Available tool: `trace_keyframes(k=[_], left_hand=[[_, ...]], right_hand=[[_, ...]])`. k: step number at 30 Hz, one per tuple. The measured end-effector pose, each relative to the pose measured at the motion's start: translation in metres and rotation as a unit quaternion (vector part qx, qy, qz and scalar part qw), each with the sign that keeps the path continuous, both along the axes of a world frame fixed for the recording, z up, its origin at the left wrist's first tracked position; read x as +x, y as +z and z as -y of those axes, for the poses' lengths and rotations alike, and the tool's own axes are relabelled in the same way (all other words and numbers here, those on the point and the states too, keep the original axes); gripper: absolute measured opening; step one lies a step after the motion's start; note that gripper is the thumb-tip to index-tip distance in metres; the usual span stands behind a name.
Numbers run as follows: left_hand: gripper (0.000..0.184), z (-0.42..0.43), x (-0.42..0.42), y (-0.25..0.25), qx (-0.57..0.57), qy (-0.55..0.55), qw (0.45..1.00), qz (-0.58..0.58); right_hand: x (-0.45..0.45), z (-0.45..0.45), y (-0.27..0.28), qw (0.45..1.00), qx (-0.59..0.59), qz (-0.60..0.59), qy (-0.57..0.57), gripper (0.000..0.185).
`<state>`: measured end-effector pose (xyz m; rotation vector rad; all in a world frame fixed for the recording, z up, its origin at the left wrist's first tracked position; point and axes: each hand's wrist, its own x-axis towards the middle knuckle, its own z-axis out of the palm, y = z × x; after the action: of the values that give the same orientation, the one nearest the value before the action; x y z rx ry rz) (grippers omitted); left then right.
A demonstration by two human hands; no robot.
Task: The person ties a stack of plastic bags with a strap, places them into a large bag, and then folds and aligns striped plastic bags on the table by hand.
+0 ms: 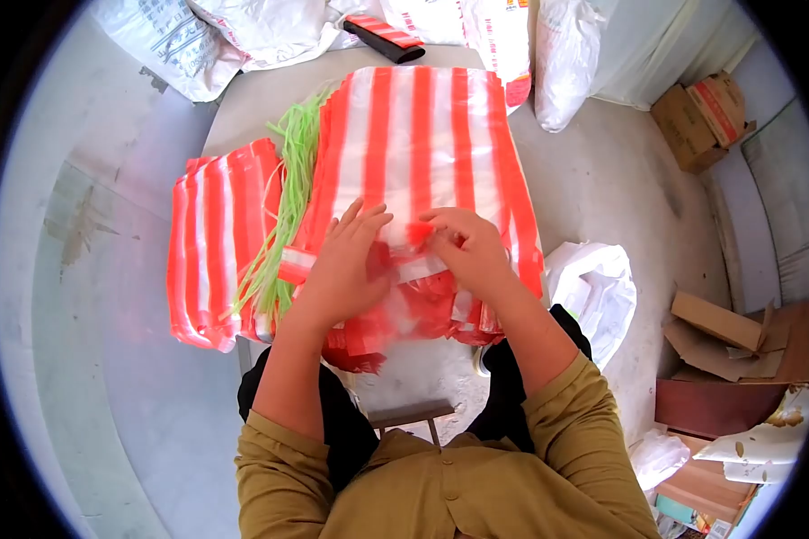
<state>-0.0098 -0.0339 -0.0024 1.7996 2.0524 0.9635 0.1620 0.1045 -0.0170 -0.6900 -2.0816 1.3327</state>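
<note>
A thick stack of red-and-white striped plastic bags [413, 135] lies in front of me on the table. My left hand [346, 260] rests over the near left part of the stack, fingers stretched out and its thumb side blurred. My right hand [472, 251] is closed, thumb and fingers pinching a red bit of a striped bag. Between and below my hands, the crumpled near ends of the bags [427, 305] hang over the table's front edge, partly smeared by motion. A bundle of light green plastic strips [298, 171] lies along the stack's left side.
Another pile of striped bags [220, 242] lies left of the strips. A dark object with a striped piece [385, 38] lies at the table's back. White sacks [166, 40] stand behind. A white bag [593, 292] and cardboard boxes [706, 121] are on the right.
</note>
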Motion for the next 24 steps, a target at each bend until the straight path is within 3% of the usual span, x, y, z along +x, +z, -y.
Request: trace_keyframes(k=[2,5,8,11,13,15,16,19,20,24], left_hand=[[0.061,-0.002,-0.001,0.001,0.034,0.014,0.999,-0.004],[0.044,-0.014,0.005,-0.009,0.088,0.055,0.995,-0.008],[0.030,-0.025,0.008,-0.014,0.116,0.088,0.989,0.033],[0.019,-0.029,0.007,-0.012,0.134,0.092,0.982,0.097],[0.014,-0.027,0.006,-0.010,0.135,0.088,0.980,0.117],[0.016,-0.023,0.003,-0.013,0.144,0.086,0.983,0.072],[0.019,-0.020,0.000,-0.014,0.147,0.083,0.984,0.049],[0.020,-0.019,-0.011,-0.013,0.246,0.186,0.932,0.189],[0.036,-0.010,-0.020,-0.009,0.193,0.218,0.942,0.164],[0.057,-0.001,-0.028,-0.003,0.187,0.251,0.812,0.493]], right_hand=[[-0.004,-0.007,0.008,0.994,-0.101,0.033,-0.008,0.014],[-0.011,-0.008,0.008,0.988,-0.152,-0.022,0.003,0.022],[-0.013,-0.010,0.012,0.992,-0.120,0.048,0.010,0.028],[-0.014,-0.003,0.023,0.999,-0.043,-0.032,-0.002,0.025],[-0.014,-0.002,0.022,0.993,0.119,0.015,-0.016,0.029],[-0.013,-0.004,0.017,0.983,0.173,0.053,-0.012,0.031],[-0.012,-0.009,0.010,0.987,0.147,0.068,-0.002,0.031],[-0.016,-0.020,0.012,0.997,0.019,0.076,-0.027,0.032],[-0.018,-0.021,0.014,0.996,-0.032,0.072,-0.044,0.032],[-0.021,-0.022,0.016,0.992,-0.086,-0.054,-0.077,0.032]])
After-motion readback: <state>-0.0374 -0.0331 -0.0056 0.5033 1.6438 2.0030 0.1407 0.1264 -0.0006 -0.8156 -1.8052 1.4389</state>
